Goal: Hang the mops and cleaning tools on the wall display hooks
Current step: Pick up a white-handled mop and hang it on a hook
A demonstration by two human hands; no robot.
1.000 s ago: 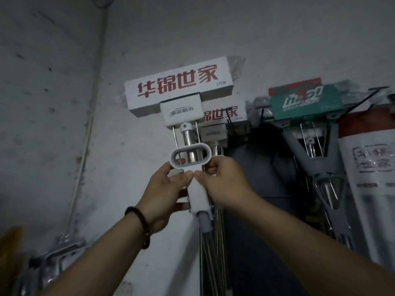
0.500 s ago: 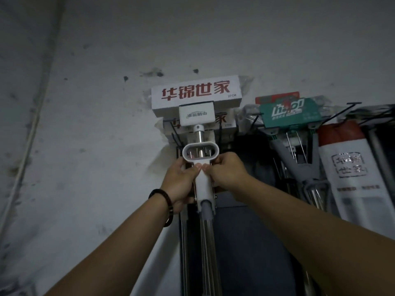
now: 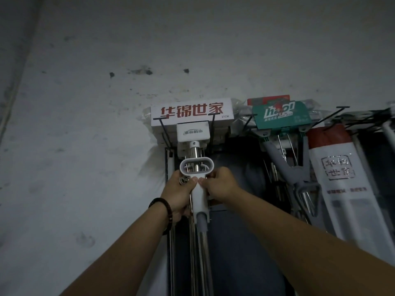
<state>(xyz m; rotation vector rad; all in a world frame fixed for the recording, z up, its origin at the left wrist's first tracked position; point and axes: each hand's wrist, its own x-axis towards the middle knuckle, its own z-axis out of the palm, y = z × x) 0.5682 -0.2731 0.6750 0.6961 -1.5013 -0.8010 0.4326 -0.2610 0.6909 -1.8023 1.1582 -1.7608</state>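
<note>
White plastic sponge mop (image 3: 199, 201) with oval pull loop and smooth steel pole, upright against rough, stained grey wall (image 3: 85, 124), long axis vertical, boxed head uppermost between two thin black wire hook prongs (image 3: 162, 128). Gripped just under the loop by left hand (image 3: 178, 190) and right hand (image 3: 221, 184), thumbs meeting. Close on the right, teal-labelled grey mop (image 3: 280, 116) and white plastic-sleeved mop (image 3: 346, 178), both hanging.

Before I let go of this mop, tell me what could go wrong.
Both the left hand and right hand grip the white pull handle, not the shaft; if it slides, the mop head may shift on the black hook prongs.
Whether the head sits fully on them is unclear; released, it might drop.
The teal-labelled mop hangs close beside and could be knocked.
</note>
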